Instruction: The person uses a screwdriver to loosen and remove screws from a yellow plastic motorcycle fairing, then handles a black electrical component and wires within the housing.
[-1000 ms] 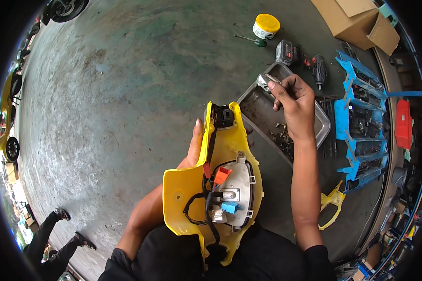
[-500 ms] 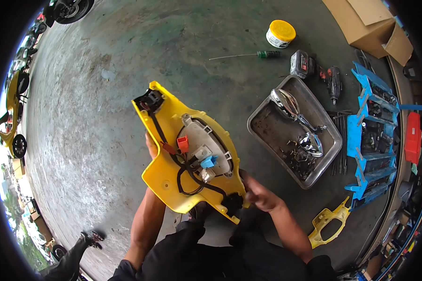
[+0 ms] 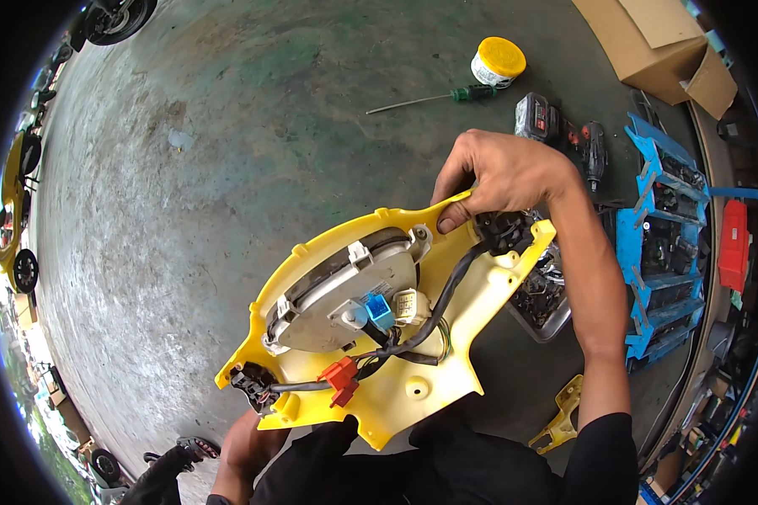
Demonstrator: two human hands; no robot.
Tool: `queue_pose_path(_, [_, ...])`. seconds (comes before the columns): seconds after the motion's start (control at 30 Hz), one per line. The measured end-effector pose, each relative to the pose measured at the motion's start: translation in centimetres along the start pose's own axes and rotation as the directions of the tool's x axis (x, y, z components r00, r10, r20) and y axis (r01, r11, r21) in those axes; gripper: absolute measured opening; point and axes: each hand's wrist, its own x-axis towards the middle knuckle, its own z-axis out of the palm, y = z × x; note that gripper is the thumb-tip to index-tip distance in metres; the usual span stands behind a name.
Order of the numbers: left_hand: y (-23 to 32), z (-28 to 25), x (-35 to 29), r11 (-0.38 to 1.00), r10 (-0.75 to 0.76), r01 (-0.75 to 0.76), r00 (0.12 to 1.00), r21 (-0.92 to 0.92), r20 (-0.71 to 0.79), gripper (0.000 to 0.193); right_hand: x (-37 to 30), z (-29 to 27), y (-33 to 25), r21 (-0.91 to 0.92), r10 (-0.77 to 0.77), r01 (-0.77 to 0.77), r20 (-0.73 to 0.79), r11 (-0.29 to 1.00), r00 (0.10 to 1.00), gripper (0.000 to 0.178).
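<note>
A yellow scooter handlebar cover (image 3: 295, 252) is held in front of me with its inner side up. Pinching its upper right edge, thumb inside, is my right hand (image 3: 509, 172), closed on the rim. My left hand (image 3: 257, 433) supports the lower left end, its fingers mostly hidden behind the cover. Fixed inside is a grey instrument cluster (image 3: 345, 303). A dark wiring harness (image 3: 421, 337) runs across the shell, with a blue connector (image 3: 379, 311), a white connector (image 3: 411, 306) and red connectors (image 3: 340, 380). Black switch units (image 3: 251, 383) sit at both ends.
Behind my right arm lies a metal tray (image 3: 547, 324) with small parts, partly covered. A green-handled screwdriver (image 3: 472, 93), yellow-lidded tub (image 3: 501, 59), cordless tool (image 3: 595, 151) and cardboard box (image 3: 648, 50) lie beyond. At right stand a blue toolbox (image 3: 669, 244) and another yellow panel (image 3: 560, 417).
The cover has been turned, so the end that pointed away from me lies to the upper right. My right hand has moved from the near end up to the far right edge.
</note>
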Motion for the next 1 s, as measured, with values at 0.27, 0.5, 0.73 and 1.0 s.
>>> queue_pose_path(0.27, [8.2, -4.9, 1.4, 0.905, -0.056, 0.072, 0.997, -0.42, 0.05, 0.025, 3.7, -1.1, -1.8, 0.064, -0.092, 0.084, 0.133, 0.994, 0.987, 0.024])
queue_pose_path(0.5, [12.5, -5.6, 5.4, 0.951, 0.002, -0.044, 0.991, -0.305, -0.135, 0.028, 7.2, 0.6, -0.5, 0.017, -0.105, 0.104, 0.106, 0.994, 0.989, 0.026])
queue_pose_path(0.73, [12.3, -4.7, 7.6, 0.955, 0.147, -0.225, 0.924, -0.191, -0.354, 0.024, 6.1, 0.0, -0.2, -0.584, -0.454, 0.111, -0.481, 0.804, 0.75, 0.072])
queue_pose_path(1.0, [9.4, -3.0, 5.5, 0.913, 0.018, -0.193, 0.898, -0.359, -0.439, 0.023, 8.8, -2.0, 11.6, 0.143, 0.146, -0.045, -0.861, 0.989, 0.487, 0.043])
